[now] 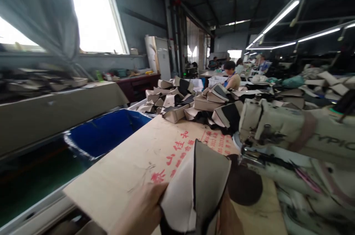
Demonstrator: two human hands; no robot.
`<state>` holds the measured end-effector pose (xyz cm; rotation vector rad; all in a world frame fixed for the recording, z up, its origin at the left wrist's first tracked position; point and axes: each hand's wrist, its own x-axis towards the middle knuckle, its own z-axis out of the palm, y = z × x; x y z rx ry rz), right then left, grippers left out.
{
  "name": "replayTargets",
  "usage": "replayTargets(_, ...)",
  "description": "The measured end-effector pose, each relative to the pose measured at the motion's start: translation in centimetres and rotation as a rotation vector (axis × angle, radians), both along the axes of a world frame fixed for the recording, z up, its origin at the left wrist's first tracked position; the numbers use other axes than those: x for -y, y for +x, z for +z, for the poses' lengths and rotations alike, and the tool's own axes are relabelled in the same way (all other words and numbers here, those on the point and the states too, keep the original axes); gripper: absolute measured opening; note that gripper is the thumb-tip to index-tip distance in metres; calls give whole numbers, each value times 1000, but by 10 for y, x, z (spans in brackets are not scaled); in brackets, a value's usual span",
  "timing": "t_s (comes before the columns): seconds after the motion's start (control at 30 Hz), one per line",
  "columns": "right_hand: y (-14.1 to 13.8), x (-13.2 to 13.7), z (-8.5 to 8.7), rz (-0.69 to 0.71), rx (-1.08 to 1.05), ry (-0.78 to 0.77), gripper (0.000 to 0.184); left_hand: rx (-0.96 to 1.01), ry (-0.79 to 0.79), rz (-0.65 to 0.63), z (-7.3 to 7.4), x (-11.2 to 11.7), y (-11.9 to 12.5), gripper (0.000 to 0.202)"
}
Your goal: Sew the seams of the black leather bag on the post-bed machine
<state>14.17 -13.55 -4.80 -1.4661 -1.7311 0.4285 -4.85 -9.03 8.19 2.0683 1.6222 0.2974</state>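
A beige sewn cover piece (194, 183) with dark piping along its seams is held up over the wooden board at the lower middle. My left hand (148, 205) grips its left edge, the thumb side against the fabric. On the far right side of the piece, my right hand (230, 214) holds it too, with most of its fingers hidden behind the fabric. To the right of the piece stands a sewing machine (280, 128), its needle area close to a dark round pad (245, 183) on the board.
The wooden board (119, 168) carries red printed characters. Behind it lies a heap of similar beige and black pieces (202, 102). A blue-lined bin (102, 131) stands left of the board, near a covered table (61, 105). A co-worker (232, 76) sits farther back.
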Motion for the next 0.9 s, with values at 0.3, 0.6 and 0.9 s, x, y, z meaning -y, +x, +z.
replayTargets(0.3, 95, -45, 68, 9, 89, -215, 58, 18, -91, -163, -36, -81, 63, 24)
replayTargets(0.6, 122, -72, 11, -55, -92, -444, 36, 75, 336, -509, -91, -129, 115, 35)
replayTargets(0.9, 123, -89, -6, -254, 71, -52, 37, 37, 281, -646, -97, -140, 141, 29)
